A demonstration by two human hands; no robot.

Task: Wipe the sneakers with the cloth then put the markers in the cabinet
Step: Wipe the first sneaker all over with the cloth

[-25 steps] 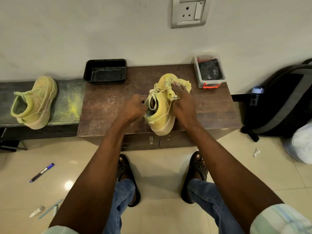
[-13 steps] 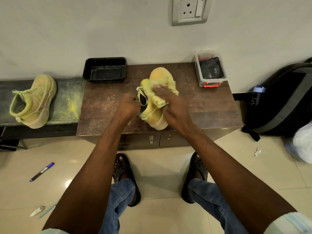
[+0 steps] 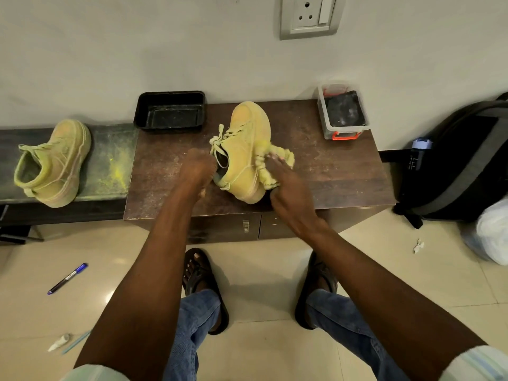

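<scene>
The bunched yellow cloth [image 3: 270, 167] has slid from the laces to the 3 o'clock flank of the yellow powder-dusted sneaker [image 3: 244, 152] on the brown cabinet top [image 3: 330, 174]; right hand [image 3: 286, 193] presses it, left hand [image 3: 198, 169] steadies the collar (grip blurred). Wiping continues; blue marker [image 3: 67, 278] lies on the floor at 8 o'clock.

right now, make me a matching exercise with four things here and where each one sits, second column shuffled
Things:
1. black tray
2. clear tub
3. blue marker
4. backpack

Places:
A. on the floor tiles, left of the legs
B. back right corner of the cabinet top
C. on the floor, against the wall at the right
D. back left corner of the cabinet top

Pairs: 1-D, 2-B, 3-A, 4-C
</scene>
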